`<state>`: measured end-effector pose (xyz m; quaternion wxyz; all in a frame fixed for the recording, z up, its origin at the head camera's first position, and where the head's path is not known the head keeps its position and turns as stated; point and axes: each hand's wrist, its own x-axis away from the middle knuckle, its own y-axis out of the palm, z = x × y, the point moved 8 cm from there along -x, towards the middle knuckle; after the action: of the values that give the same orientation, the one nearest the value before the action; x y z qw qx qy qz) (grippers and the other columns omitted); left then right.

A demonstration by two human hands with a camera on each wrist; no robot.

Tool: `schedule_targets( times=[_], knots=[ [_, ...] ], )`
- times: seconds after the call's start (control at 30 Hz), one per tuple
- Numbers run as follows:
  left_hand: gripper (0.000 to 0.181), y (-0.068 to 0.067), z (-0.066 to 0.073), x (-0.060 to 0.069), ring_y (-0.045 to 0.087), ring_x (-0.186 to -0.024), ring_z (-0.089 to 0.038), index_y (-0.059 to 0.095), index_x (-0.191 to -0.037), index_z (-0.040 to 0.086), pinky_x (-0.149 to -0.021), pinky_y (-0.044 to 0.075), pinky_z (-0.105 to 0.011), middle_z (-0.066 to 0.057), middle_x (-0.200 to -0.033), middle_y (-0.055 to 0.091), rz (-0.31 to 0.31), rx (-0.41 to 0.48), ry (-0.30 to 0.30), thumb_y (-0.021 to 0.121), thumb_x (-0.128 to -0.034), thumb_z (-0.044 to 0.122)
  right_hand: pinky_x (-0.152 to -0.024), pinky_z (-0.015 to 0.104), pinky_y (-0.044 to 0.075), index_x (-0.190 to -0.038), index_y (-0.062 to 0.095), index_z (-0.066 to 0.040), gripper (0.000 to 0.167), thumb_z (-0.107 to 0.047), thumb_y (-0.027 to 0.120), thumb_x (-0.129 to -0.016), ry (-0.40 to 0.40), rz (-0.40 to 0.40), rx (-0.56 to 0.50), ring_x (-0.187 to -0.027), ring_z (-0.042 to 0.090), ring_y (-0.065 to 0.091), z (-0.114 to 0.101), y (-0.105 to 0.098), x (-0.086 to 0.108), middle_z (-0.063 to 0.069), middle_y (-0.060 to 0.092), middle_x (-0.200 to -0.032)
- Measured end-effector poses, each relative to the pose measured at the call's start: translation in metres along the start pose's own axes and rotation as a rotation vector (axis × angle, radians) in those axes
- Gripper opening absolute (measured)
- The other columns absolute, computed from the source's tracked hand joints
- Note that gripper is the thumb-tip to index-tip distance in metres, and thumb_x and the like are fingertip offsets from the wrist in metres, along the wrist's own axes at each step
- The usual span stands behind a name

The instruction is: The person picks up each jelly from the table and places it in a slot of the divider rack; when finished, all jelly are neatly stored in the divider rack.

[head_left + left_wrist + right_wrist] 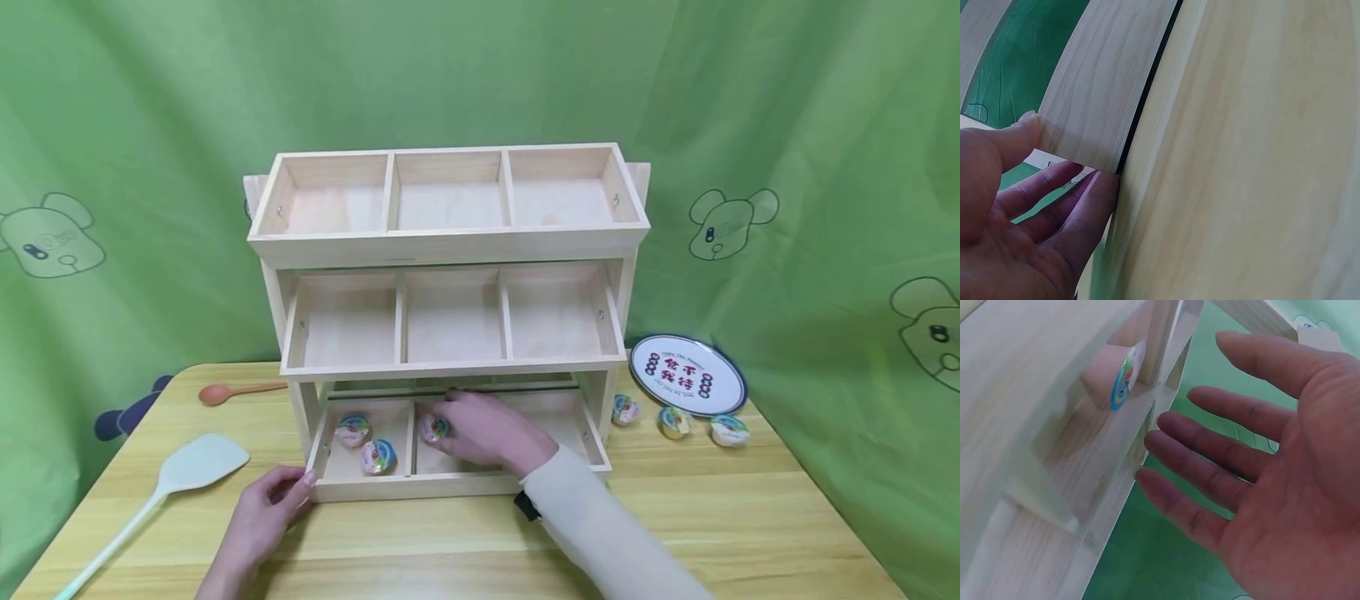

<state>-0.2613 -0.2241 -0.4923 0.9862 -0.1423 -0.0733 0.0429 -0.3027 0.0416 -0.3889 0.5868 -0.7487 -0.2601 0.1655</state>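
Observation:
In the head view, a wooden rack [448, 247] carries three tiers of divided trays. My left hand [260, 518] holds the front left corner of the bottom tray [375, 490], thumb at the upper edge and fingertips at the lower one. Two small jelly cups, one pink [352, 430] and one with a colourful lid [377, 457], lie in that tray's left compartment. Over the compartment beside it is my right hand [480, 429], close to another jelly cup [433, 427]. The right wrist view shows its fingers spread and apart from the jelly cup [1125, 378].
Right of the rack lie three more jelly cups, pink [625, 409], yellow [674, 422] and pale [729, 431], near an oval plate [687, 375]. On the left are an orange spoon [215, 394] and a pale green spatula [201, 462]. A green curtain [450, 75] hangs behind.

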Motion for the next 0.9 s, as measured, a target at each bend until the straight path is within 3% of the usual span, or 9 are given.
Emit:
schedule_targets(
  times=[0.23,0.53,0.9],
  knots=[
    [0.039,0.0,0.0,-0.001,0.061,-0.096,-0.02,0.058,-0.122,-0.011,-0.083,0.056,-0.022,-0.018,-0.11,0.062,-0.001,-0.007,0.009,0.065,-0.0967,0.018,-0.105,0.045,0.043,-0.138,0.055,-0.006,0.047,-0.024,0.064,-0.095,-0.006,0.007,-0.044,-0.124,0.03,0.052,0.009,-0.004,0.017,0.015,0.052,-0.14],
    [0.037,0.0,0.0,0.001,0.061,-0.097,-0.019,0.058,-0.121,-0.011,-0.083,0.056,-0.021,-0.018,-0.111,0.063,0.007,-0.013,0.008,0.065,-0.0967,0.016,-0.108,0.049,0.039,-0.136,0.055,-0.004,0.048,-0.029,0.063,-0.096,0.05,0.013,-0.119,-0.129,0.033,0.046,0.025,-0.007,0.038,0.019,0.047,-0.143],
    [0.04,0.0,0.0,0.001,0.061,-0.097,-0.017,0.057,-0.123,-0.012,-0.082,0.056,-0.021,-0.018,-0.112,0.063,-0.008,-0.006,0.009,0.065,-0.0969,0.018,-0.11,0.054,0.035,-0.135,0.057,-0.007,0.047,-0.028,0.067,-0.094,0.076,0.077,-0.114,-0.132,0.038,0.041,0.042,-0.015,0.066,0.018,0.047,-0.143]
  ],
)
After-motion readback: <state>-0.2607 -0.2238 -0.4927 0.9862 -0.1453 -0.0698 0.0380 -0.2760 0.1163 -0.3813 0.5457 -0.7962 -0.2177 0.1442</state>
